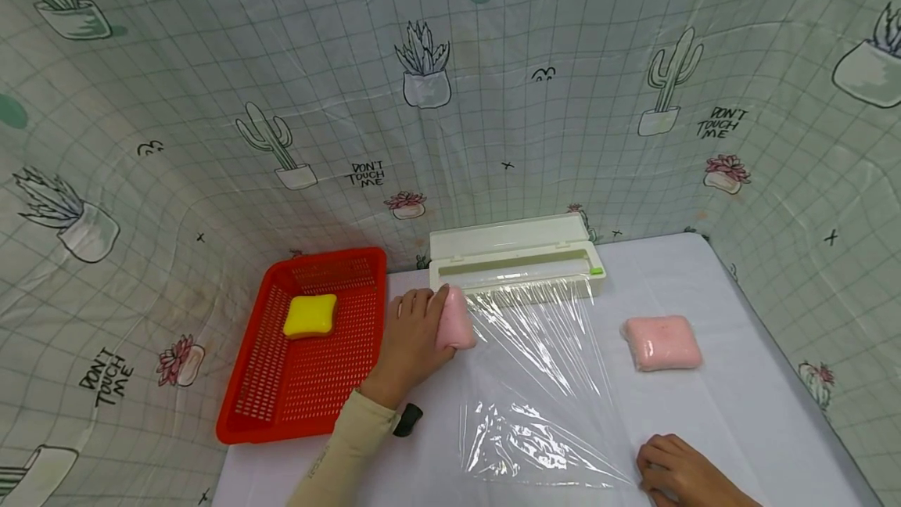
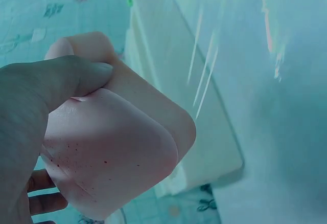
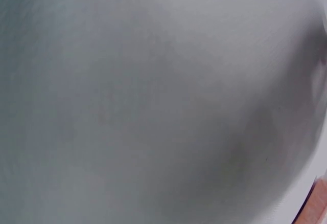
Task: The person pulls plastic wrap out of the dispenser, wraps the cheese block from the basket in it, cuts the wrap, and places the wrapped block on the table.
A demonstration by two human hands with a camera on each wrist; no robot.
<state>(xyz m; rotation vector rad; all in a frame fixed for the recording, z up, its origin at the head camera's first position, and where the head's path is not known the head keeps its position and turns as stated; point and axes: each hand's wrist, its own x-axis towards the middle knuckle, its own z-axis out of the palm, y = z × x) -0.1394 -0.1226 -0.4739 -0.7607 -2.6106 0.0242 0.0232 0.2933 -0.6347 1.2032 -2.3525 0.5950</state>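
My left hand point(image 1: 415, 339) grips a pink sponge point(image 1: 456, 321) at the left edge of a sheet of cling film point(image 1: 542, 413). In the left wrist view the thumb presses on this thick, rounded sponge point(image 2: 112, 142), which has small dark specks. The transparent film runs from a white cling film dispenser box point(image 1: 517, 264) toward me, with creases drawn toward its near right corner. At that corner my right hand point(image 1: 686, 472) has curled fingers and pinches the film; the fingertips are partly hidden. The right wrist view is mostly a blurred grey surface.
Left of the film stands a red perforated basket point(image 1: 310, 421) with a yellow sponge point(image 1: 310, 315) in it. A second pink sponge point(image 1: 663, 343), looking wrapped in shiny film, lies on the white table point(image 1: 739, 413) at right. Patterned cloth point(image 1: 493, 139) hangs around the back and sides.
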